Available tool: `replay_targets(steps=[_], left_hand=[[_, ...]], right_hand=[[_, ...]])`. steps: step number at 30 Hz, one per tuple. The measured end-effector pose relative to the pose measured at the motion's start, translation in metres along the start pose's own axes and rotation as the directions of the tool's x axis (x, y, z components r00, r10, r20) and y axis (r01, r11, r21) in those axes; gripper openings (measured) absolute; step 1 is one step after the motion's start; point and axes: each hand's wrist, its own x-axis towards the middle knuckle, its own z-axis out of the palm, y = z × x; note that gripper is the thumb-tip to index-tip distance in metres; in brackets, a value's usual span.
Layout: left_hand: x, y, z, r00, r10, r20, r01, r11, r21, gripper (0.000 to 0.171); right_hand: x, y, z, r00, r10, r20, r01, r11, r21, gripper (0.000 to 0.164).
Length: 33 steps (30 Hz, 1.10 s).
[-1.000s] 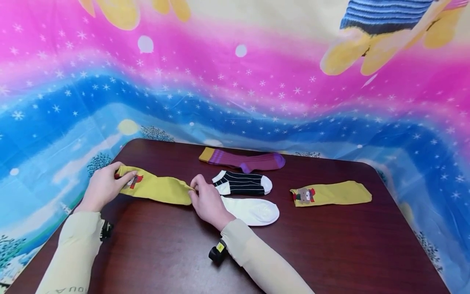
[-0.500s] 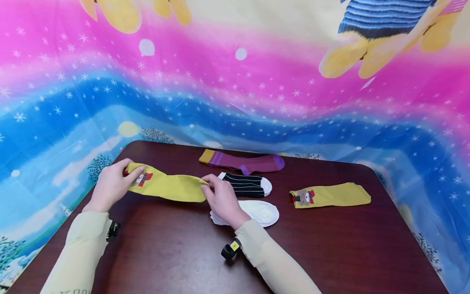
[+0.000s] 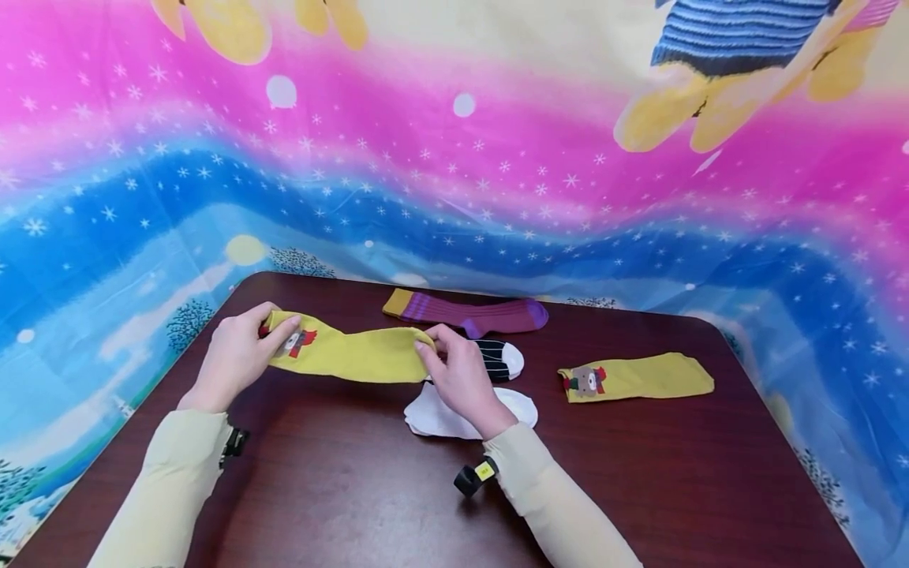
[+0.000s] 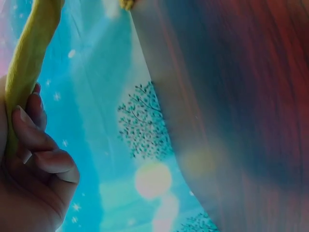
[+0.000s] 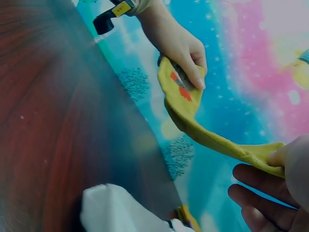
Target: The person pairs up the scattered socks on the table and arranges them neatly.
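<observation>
Stretched between both hands is a yellow sock (image 3: 355, 355) with a bear print, held up off the table. My left hand (image 3: 237, 351) pinches its printed cuff end, thumb on top. At the other end my right hand (image 3: 461, 375) pinches the toe between thumb and fingers. In the right wrist view the yellow sock (image 5: 207, 137) sags slightly in the middle. Below the right hand lies a white sock (image 3: 436, 414), partly covered by that hand. A black striped sock (image 3: 497, 359) with a white toe is mostly hidden behind it. A second yellow bear sock (image 3: 646, 377) lies flat on the right.
A purple sock (image 3: 483, 312) with a yellow cuff lies near the back edge of the dark wooden table (image 3: 341, 489). A printed cloth backdrop (image 3: 426, 197) rises directly behind and beside the table.
Both hands have moved to the right, carrying the yellow sock between them, and it is lifted a little higher. The right hand now covers more of the black striped sock.
</observation>
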Motion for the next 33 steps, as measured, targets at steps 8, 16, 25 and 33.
replay_targets(steps=[8,16,25,33], left_hand=[[0.007,0.019,0.009,1.000,0.021,-0.010,-0.022,0.999,-0.025,0.029],[0.010,0.034,0.015,0.997,0.069,-0.032,-0.071,0.995,-0.064,0.022],[0.007,0.050,0.023,0.995,0.099,0.027,-0.097,0.994,-0.056,0.021],[0.006,0.068,0.025,0.987,0.142,0.080,-0.137,0.988,-0.069,0.022]], right_hand=[[0.003,0.002,-0.020,0.999,0.017,-0.034,-0.016,0.999,0.038,0.009],[0.003,0.010,-0.040,0.996,0.051,-0.074,-0.047,0.998,0.050,0.005],[-0.006,0.019,-0.064,0.994,0.086,-0.070,-0.084,0.996,0.035,0.006],[-0.016,0.023,-0.084,0.992,0.117,-0.036,-0.117,0.993,0.025,0.004]])
